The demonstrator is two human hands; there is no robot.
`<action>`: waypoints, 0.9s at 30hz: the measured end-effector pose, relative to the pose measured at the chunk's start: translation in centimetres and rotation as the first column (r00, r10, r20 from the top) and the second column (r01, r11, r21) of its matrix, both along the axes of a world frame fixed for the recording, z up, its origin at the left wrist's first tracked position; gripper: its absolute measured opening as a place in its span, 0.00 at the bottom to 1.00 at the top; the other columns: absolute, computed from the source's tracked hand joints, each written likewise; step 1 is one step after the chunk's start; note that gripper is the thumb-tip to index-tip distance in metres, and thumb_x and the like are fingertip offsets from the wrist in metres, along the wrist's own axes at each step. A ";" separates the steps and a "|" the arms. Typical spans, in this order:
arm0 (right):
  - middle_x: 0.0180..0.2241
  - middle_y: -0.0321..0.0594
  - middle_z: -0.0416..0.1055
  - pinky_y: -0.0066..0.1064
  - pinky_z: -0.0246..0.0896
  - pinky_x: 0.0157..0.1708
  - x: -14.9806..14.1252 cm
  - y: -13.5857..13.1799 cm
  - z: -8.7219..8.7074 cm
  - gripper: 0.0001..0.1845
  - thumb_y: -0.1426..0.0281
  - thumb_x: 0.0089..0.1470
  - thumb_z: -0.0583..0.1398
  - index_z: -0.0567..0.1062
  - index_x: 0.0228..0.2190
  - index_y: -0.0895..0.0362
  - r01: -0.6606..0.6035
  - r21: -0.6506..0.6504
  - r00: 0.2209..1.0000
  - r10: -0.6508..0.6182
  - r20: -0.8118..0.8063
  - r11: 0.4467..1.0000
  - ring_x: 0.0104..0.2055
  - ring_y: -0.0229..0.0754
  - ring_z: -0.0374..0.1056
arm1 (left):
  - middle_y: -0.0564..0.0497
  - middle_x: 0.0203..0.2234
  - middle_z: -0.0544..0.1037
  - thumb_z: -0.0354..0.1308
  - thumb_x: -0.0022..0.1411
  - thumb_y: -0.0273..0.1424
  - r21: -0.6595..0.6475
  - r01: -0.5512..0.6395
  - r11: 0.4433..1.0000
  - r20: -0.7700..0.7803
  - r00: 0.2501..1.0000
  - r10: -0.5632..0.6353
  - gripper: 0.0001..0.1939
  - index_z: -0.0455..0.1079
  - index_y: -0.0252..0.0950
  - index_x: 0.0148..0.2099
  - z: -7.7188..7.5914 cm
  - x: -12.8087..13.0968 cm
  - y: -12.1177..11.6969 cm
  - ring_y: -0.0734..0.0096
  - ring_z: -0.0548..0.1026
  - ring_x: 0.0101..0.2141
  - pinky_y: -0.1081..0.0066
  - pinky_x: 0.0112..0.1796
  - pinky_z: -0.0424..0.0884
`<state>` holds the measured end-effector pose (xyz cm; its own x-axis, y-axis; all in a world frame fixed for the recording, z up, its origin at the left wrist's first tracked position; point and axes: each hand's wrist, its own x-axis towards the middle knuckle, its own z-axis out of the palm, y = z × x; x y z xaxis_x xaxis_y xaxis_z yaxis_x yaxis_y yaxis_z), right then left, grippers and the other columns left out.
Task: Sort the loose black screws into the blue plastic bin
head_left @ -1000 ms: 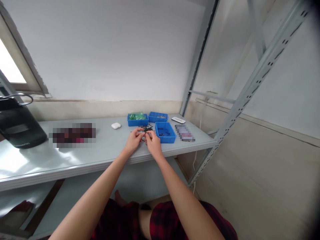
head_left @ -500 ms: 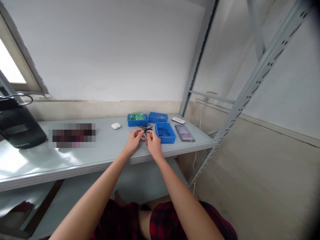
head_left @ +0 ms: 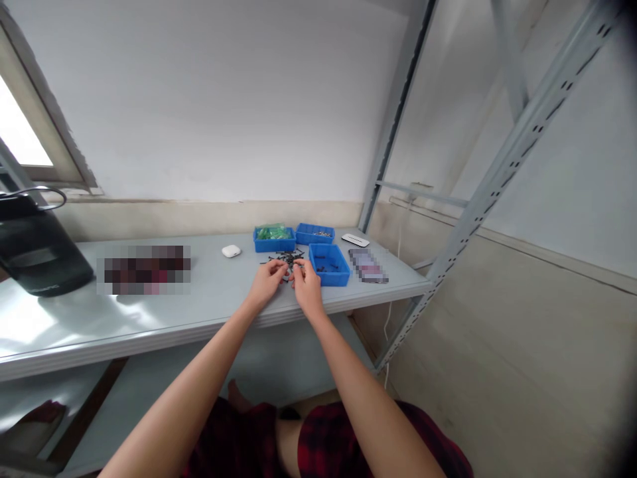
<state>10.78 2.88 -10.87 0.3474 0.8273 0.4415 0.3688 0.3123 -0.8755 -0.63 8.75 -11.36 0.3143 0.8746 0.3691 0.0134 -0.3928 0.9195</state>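
Note:
A small heap of black screws [head_left: 287, 256] lies on the grey shelf top, just beyond my fingertips. My left hand [head_left: 269, 279] is closed in a pinch at the near left of the heap; what its fingers hold is too small to make out. Close beside it, my right hand [head_left: 306, 281] is also pinched, its fingertips nearly meeting the left ones. Whatever sits in that pinch is likewise hidden. Right of my right hand stands a blue bin [head_left: 329, 273] with a few dark pieces inside.
Behind the heap, one blue bin [head_left: 275, 245] holds green plastic bags and another [head_left: 314, 234] holds small shiny parts. A white earbud case [head_left: 231, 251] lies left, a white flat device [head_left: 355, 240] and a blurred phone [head_left: 368, 265] right. A dark jug [head_left: 42, 249] stands far left.
Both hands stay pinched in nearly the same place, with only a slight shift of the fingers. A little more of the screw heap shows beyond them.

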 end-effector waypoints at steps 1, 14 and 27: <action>0.26 0.37 0.74 0.32 0.64 0.30 0.0 0.0 0.0 0.14 0.62 0.59 0.51 0.70 0.41 0.54 0.001 -0.003 1.000 -0.001 0.002 1.000 0.28 0.43 0.71 | 0.47 0.28 0.77 0.57 0.58 0.41 0.001 0.000 1.000 0.004 1.000 0.000 0.15 0.72 0.33 0.37 0.0 0.0 0.0 0.66 0.75 0.30 0.70 0.31 0.69; 0.27 0.38 0.75 0.33 0.66 0.33 -0.1 -0.2 0.2 0.14 0.62 0.58 0.52 0.71 0.42 0.54 0.021 -0.015 1.000 -0.021 0.014 1.000 0.30 0.44 0.72 | 0.49 0.27 0.76 0.57 0.57 0.41 -0.039 0.000 0.999 0.070 0.998 0.003 0.14 0.69 0.34 0.36 -0.1 -0.2 0.1 0.71 0.73 0.26 0.71 0.30 0.68; 0.28 0.40 0.76 0.34 0.64 0.36 -0.1 -0.1 0.1 0.13 0.65 0.55 0.53 0.74 0.39 0.55 0.055 -0.018 0.987 -0.051 0.152 0.998 0.31 0.43 0.71 | 0.48 0.30 0.77 0.57 0.57 0.43 -0.016 -0.020 1.000 0.076 0.997 0.021 0.16 0.69 0.34 0.36 -0.1 -0.1 0.3 0.75 0.70 0.23 0.73 0.27 0.66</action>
